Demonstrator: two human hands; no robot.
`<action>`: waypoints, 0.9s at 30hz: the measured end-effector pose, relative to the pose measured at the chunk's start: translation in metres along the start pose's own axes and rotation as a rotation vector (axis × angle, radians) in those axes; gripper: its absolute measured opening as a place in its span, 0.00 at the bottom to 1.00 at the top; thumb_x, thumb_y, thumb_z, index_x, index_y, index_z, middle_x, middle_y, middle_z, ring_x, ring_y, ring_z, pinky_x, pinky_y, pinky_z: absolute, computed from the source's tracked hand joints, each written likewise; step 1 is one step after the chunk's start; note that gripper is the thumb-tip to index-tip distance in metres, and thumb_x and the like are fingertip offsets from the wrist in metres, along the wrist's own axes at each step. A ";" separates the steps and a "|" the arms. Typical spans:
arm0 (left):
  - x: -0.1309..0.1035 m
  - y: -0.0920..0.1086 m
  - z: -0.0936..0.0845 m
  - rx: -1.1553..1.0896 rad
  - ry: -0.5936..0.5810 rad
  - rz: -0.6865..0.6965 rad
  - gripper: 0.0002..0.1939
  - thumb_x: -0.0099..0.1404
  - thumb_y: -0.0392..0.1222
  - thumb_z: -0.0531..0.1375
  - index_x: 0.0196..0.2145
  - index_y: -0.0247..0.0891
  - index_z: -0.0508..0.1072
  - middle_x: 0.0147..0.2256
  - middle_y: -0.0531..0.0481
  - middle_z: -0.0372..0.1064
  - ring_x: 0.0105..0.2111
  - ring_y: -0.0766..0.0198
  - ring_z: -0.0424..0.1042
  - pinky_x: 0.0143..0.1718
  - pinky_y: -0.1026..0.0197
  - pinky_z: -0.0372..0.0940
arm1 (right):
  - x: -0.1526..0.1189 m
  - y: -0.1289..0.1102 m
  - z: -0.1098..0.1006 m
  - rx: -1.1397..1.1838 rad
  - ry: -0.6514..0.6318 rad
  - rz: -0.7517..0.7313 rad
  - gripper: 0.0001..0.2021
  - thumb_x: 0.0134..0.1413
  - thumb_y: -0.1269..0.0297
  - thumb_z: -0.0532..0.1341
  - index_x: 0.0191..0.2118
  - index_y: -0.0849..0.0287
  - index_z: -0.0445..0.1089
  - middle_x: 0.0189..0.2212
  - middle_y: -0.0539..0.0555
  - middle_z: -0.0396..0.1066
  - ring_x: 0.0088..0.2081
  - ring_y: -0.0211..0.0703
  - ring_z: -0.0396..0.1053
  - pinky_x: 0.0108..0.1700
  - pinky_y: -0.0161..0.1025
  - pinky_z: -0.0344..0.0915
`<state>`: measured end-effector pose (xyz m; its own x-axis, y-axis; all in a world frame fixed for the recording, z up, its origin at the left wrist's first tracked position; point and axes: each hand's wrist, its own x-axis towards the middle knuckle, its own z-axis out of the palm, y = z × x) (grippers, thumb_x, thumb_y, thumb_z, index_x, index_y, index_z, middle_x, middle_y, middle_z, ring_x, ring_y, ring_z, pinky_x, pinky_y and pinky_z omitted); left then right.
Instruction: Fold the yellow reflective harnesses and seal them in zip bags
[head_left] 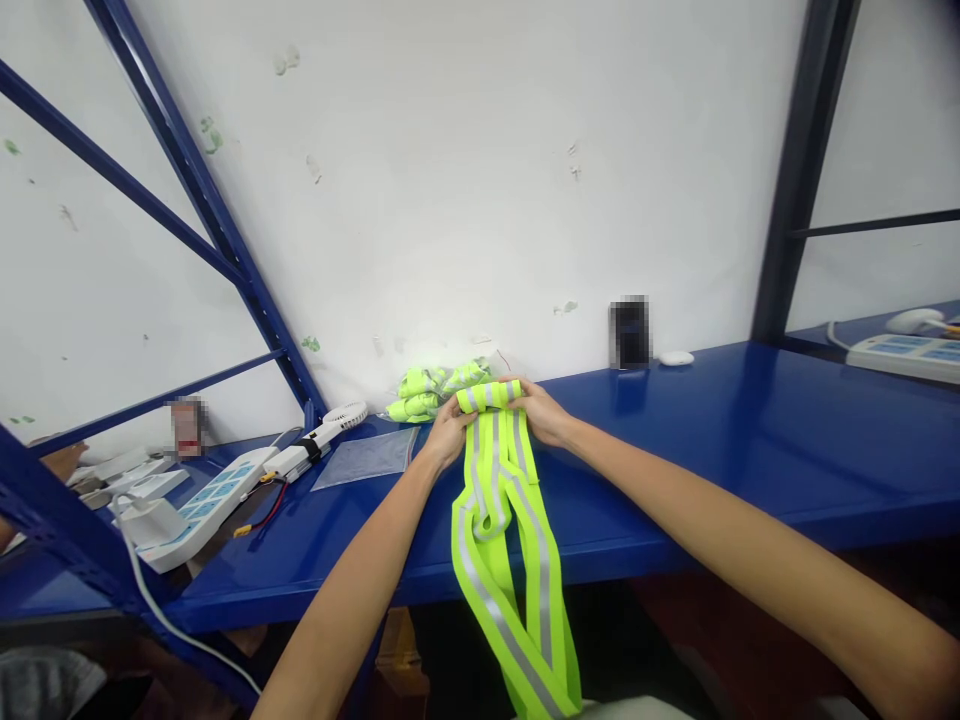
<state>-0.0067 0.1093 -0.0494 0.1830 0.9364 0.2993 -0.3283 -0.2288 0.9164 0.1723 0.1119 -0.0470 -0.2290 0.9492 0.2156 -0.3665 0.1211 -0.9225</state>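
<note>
A neon yellow-green reflective strap vest (pixel 495 450) with silver stripes lies over the table, its far end rolled into a small cylinder. Its straps run toward me and hang over the front edge. My left hand (pixel 448 432) has its fingers closed around the left end of the roll. At the opposite end, my right hand (pixel 541 410) grips it the same way. Just behind and to the left, against the wall, sit several rolled neon bundles (pixel 427 388) in clear plastic. Left of my left hand a clear zip bag (pixel 365 458) lies flat.
A white power strip (pixel 217 500) with a plugged-in adapter lies at the left, near a white handheld fan (pixel 330 430) and a red-black cable (pixel 274 508). Blue rack posts (pixel 217 225) rise on that side. A dark blurred object (pixel 630 333) and a white oval item (pixel 676 358) stand back right.
</note>
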 end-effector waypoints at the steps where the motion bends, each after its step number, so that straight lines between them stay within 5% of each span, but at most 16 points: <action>1: 0.001 -0.001 -0.001 0.004 0.036 0.006 0.26 0.46 0.35 0.70 0.45 0.38 0.75 0.45 0.45 0.76 0.50 0.50 0.73 0.54 0.50 0.65 | -0.001 -0.001 0.001 -0.005 -0.010 0.019 0.27 0.36 0.75 0.57 0.48 0.53 0.69 0.37 0.50 0.75 0.40 0.47 0.72 0.44 0.42 0.69; 8: 0.007 -0.002 -0.009 0.020 0.248 0.037 0.17 0.47 0.39 0.67 0.38 0.37 0.80 0.41 0.46 0.78 0.46 0.49 0.75 0.50 0.49 0.68 | -0.014 -0.009 0.012 0.104 -0.190 0.166 0.23 0.53 0.60 0.59 0.56 0.54 0.65 0.46 0.55 0.75 0.45 0.50 0.74 0.47 0.47 0.71; 12: 0.005 0.006 -0.008 -0.073 0.151 0.013 0.20 0.50 0.40 0.62 0.42 0.33 0.79 0.44 0.41 0.77 0.49 0.46 0.74 0.53 0.47 0.67 | -0.015 -0.012 0.016 0.091 -0.047 0.130 0.24 0.51 0.71 0.61 0.55 0.58 0.66 0.41 0.56 0.77 0.42 0.47 0.75 0.48 0.45 0.71; 17: -0.004 0.020 0.001 -0.227 0.050 -0.046 0.32 0.55 0.38 0.57 0.60 0.36 0.65 0.50 0.42 0.74 0.52 0.48 0.73 0.55 0.45 0.65 | -0.012 -0.009 0.015 0.165 0.015 0.052 0.43 0.41 0.80 0.63 0.65 0.54 0.53 0.41 0.53 0.76 0.40 0.45 0.75 0.44 0.43 0.72; 21: -0.005 0.016 0.009 -0.139 0.128 -0.076 0.34 0.57 0.33 0.60 0.61 0.41 0.61 0.49 0.45 0.74 0.50 0.51 0.74 0.56 0.48 0.66 | -0.009 -0.005 0.014 0.166 0.037 -0.043 0.34 0.36 0.78 0.65 0.55 0.55 0.63 0.35 0.49 0.76 0.36 0.45 0.75 0.39 0.41 0.72; 24: -0.004 0.011 0.014 -0.059 0.138 -0.033 0.26 0.61 0.38 0.64 0.57 0.40 0.67 0.51 0.44 0.73 0.52 0.51 0.72 0.56 0.49 0.66 | -0.008 -0.006 0.012 0.160 0.027 -0.088 0.25 0.33 0.76 0.66 0.44 0.56 0.68 0.32 0.48 0.76 0.35 0.44 0.74 0.38 0.40 0.71; 27: -0.007 0.014 0.016 -0.039 0.097 -0.042 0.26 0.63 0.42 0.64 0.57 0.46 0.66 0.56 0.47 0.70 0.54 0.52 0.71 0.56 0.50 0.67 | -0.007 -0.010 0.009 0.153 0.018 -0.129 0.27 0.30 0.77 0.67 0.44 0.55 0.69 0.31 0.47 0.76 0.34 0.44 0.73 0.38 0.39 0.69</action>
<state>0.0020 0.0953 -0.0347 0.1078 0.9668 0.2317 -0.3582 -0.1797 0.9162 0.1696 0.1013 -0.0369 -0.1556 0.9341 0.3213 -0.5249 0.1974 -0.8280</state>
